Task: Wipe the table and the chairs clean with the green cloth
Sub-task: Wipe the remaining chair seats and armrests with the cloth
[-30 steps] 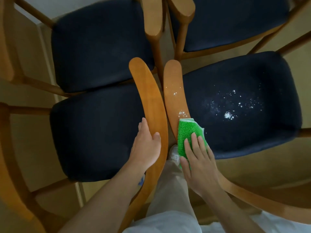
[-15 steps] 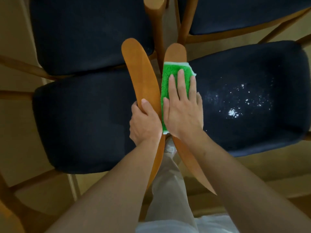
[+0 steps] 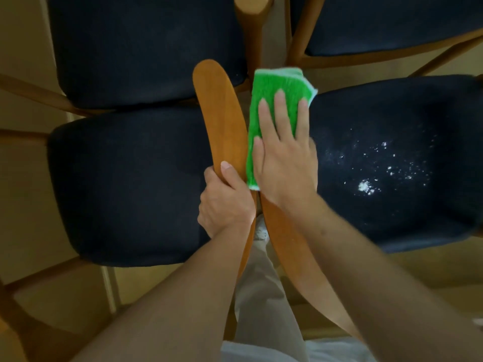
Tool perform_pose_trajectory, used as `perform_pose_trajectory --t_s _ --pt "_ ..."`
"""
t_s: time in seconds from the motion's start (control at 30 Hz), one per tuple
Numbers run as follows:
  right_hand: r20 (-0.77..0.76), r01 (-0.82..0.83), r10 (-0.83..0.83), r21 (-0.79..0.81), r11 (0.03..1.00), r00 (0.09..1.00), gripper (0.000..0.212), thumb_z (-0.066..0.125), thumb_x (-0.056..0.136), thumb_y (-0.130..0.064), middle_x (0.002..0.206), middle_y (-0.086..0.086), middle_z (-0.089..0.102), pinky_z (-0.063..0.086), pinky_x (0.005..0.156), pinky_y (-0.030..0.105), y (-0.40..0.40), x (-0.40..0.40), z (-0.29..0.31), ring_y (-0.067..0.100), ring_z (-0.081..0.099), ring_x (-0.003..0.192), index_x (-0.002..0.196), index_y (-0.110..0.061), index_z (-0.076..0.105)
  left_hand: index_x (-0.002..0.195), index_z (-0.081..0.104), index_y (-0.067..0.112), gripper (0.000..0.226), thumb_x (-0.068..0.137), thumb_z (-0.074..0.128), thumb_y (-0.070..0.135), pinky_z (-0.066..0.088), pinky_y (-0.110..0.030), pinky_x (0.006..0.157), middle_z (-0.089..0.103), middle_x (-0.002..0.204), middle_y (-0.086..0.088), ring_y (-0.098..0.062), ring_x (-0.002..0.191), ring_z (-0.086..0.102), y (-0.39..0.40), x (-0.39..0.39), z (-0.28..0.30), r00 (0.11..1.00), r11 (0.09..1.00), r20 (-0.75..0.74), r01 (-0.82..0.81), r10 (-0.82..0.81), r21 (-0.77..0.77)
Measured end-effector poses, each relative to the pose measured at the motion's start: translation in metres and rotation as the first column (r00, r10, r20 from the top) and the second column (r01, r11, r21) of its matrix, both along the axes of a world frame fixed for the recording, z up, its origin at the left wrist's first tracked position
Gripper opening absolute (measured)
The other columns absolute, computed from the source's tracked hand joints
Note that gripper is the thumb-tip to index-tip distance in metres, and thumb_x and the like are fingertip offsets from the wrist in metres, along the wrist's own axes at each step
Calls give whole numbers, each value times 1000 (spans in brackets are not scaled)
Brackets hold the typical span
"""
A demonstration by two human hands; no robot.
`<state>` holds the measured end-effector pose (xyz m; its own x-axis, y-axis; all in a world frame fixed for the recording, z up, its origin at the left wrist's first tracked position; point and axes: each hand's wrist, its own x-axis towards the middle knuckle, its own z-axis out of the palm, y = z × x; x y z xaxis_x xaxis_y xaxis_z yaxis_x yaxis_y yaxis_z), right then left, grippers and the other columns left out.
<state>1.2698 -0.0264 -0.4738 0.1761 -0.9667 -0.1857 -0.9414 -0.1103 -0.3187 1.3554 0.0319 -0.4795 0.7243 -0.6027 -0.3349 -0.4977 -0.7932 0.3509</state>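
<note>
**Q:** Where was the cloth at that point?

**A:** The green cloth (image 3: pixel 274 118) lay flat under my right hand (image 3: pixel 285 163), draped over the far end of the right chair's wooden backrest (image 3: pixel 290 254). My fingers (image 3: pixel 281 111) were straight and spread, pressing down on it rather than curling round it. Beyond my fingertips a strip of cloth stuck out past the rail's tip, which it hid completely.

**Q:** And your other hand?

**A:** My left hand (image 3: pixel 224 202) gripped the neighbouring chair's backrest (image 3: pixel 222 121) — thumb lying along the top of the rail, the rest wrapped round its outer edge. The two hands sat almost touching, side by side.

**Q:** Which step was that, would you say?

**A:** Wiping a chair's top rail, with the stroke out at the rail's far end, I'd judge. The table didn't show at all, so I can't say anything of it.

**Q:** What did the next move call for?

**A:** To the right of my pressing fingers, out on the dark seat (image 3: pixel 392 158), lay a scatter of white crumbs (image 3: pixel 366 186) (well apart from the cloth, and plainly not yet wiped). So I'd have had to carry the cloth off the rail and down onto the cushion — gathering the specks into it rather than flicking them to the floor. Fabric holds powder, so firm, short passes seemed wise.
</note>
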Motion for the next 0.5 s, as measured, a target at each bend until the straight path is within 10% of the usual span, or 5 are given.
perform_pose_trajectory --t_s 0.23,0.5 --pt "-34 -32 37 127 991 999 56 20 102 -42 159 8 20 48 92 52 90 -19 2 38 18 145 153 -20 14 101 51 23 55 92 10 58 36 -35 63 56 78 3 -27 75 60 -1 -1 2 1000 1000 19 6 -6 21" --pt "-31 71 -70 51 996 997 58 20 102 -38 163 8 4 40 103 48 -23 9 4 38 10 146 155 -17 11 98 50 23 54 92 10 57 33 -34 62 39 67 15 -20 68 53 -2 -2 2 1000 999 20 14 -14 43"
